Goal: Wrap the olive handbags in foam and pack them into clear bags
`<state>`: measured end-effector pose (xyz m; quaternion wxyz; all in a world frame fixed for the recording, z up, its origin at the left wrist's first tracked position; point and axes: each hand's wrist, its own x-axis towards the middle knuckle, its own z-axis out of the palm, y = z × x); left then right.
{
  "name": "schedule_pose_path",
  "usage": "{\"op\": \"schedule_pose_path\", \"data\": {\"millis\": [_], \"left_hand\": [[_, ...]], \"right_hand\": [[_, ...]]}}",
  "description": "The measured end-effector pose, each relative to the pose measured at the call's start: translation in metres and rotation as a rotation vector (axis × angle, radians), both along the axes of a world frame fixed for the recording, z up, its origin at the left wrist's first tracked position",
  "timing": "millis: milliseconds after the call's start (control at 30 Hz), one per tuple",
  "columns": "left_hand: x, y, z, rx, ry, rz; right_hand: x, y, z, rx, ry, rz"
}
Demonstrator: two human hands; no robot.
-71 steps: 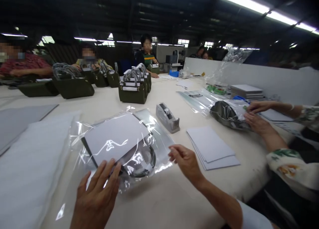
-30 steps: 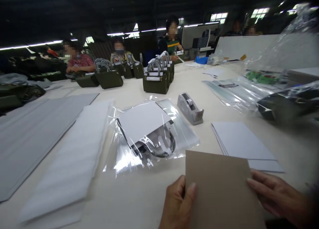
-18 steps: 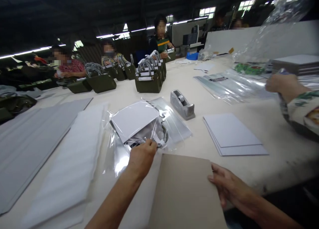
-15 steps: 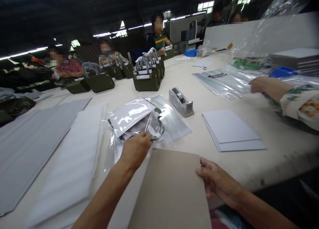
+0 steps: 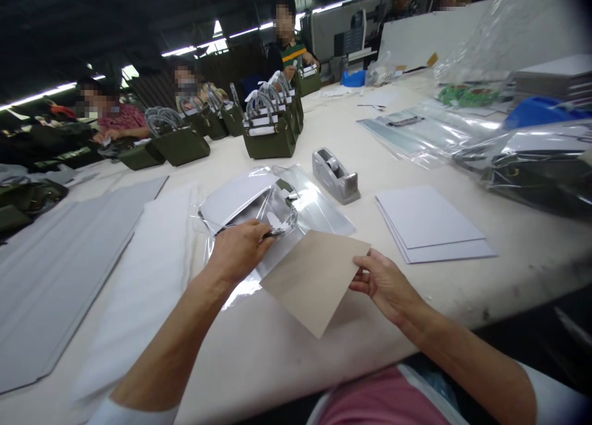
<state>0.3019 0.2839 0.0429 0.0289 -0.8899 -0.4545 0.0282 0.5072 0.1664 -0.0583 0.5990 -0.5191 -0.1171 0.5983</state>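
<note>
My left hand (image 5: pixel 243 246) is closed on the edge of a clear plastic bag (image 5: pixel 277 212), near the grey handles inside it. A white board (image 5: pixel 238 193) and a dark green handbag, partly hidden, lie in that bag. Pinched at one corner by my right hand (image 5: pixel 377 280) is a tan cardboard sheet (image 5: pixel 317 277), tilted above the table just right of the plastic bag. Flat clear plastic (image 5: pixel 324 203) lies under and beside the bagged handbag.
A tape dispenser (image 5: pixel 335 175) stands beyond the bag. White boards (image 5: pixel 430 224) lie right, white sheets (image 5: pixel 143 289) and grey sheets (image 5: pixel 69 258) left. Green handbags (image 5: pixel 268 138) stand farther back, near seated people. Another bagged item (image 5: pixel 531 172) is at right.
The cardboard has moved up and away from me and turned, its near end now in view. My left hand stays at the bag. The other person's hand at right has left view; a bagged item shows there.
</note>
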Motion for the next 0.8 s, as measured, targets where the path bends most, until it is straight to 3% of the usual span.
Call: {"op": "schedule_pose_path", "data": {"millis": [167,300,467,667,800], "left_hand": [[-0.002,0.0,-0.001,0.004,-0.016,-0.019],[-0.003,0.001,-0.002,0.011,-0.012,-0.023],[-0.003,0.001,-0.003,0.015,-0.016,-0.017],[-0.005,0.0,-0.003,0.03,-0.009,-0.024],[-0.004,0.0,-0.002,0.03,0.001,-0.026]], "right_hand": [[0.008,0.003,0.009,0.033,-0.047,-0.068],[-0.005,0.003,0.011,0.039,-0.056,0.033],[-0.023,0.014,0.004,0.017,-0.11,0.032],[-0.001,0.027,-0.006,0.013,-0.211,-0.078],[-0.008,0.031,-0.013,0.031,-0.246,-0.067]]}}
